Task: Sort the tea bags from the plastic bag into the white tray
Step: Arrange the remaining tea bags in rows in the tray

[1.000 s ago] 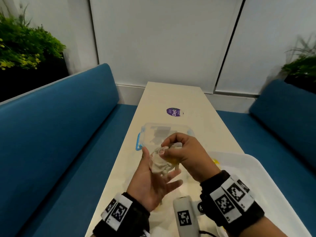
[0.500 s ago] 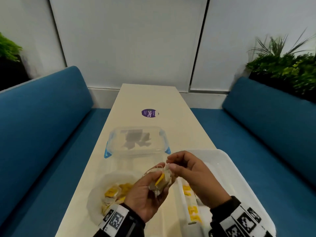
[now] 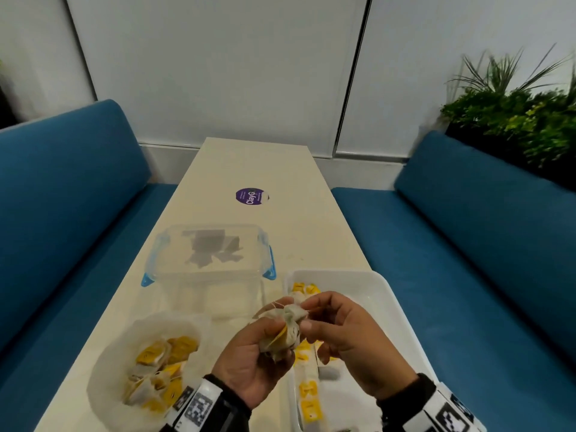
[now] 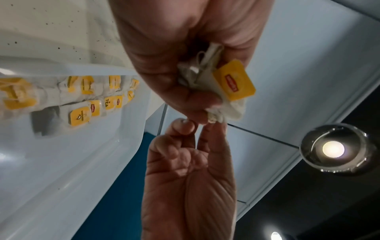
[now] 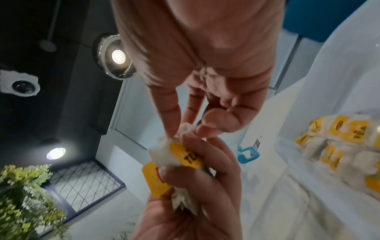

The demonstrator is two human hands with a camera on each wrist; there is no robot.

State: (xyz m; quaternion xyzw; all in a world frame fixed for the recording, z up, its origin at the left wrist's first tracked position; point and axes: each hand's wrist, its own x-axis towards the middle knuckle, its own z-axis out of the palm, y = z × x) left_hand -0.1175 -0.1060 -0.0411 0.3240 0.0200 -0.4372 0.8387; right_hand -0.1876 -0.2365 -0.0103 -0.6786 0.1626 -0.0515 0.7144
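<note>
In the lower middle of the head view we see our left hand [image 3: 249, 366] with its fingers curled around a small clump of pale paper tea bags with yellow square tags [image 3: 282, 333], and it holds the clump above the near left edge of the white plastic tray [image 3: 388, 294]. Our right hand [image 3: 346, 341] comes from the lower right, and its thumb and forefinger pinch the top corner of the clump; the other fingers are bent loosely. In the left wrist view one yellow tag [image 4: 234, 82] sticks out from the clump, and in the right wrist view a tag with dark letters [image 5: 186, 155] shows between the two hands. More tea bags lie in rows along the left side of the tray [image 3: 307, 388]. At the lower left of the head view the thin clear plastic bag [image 3: 124, 347] lies open on the long cream table [image 3: 258, 163], with a heap of tea bags [image 3: 159, 372] inside it. Behind it, in the centre, stands a clear rectangular plastic box with blue clips [image 3: 208, 254], and further up a round purple sticker [image 3: 251, 197] is on the table.
</note>
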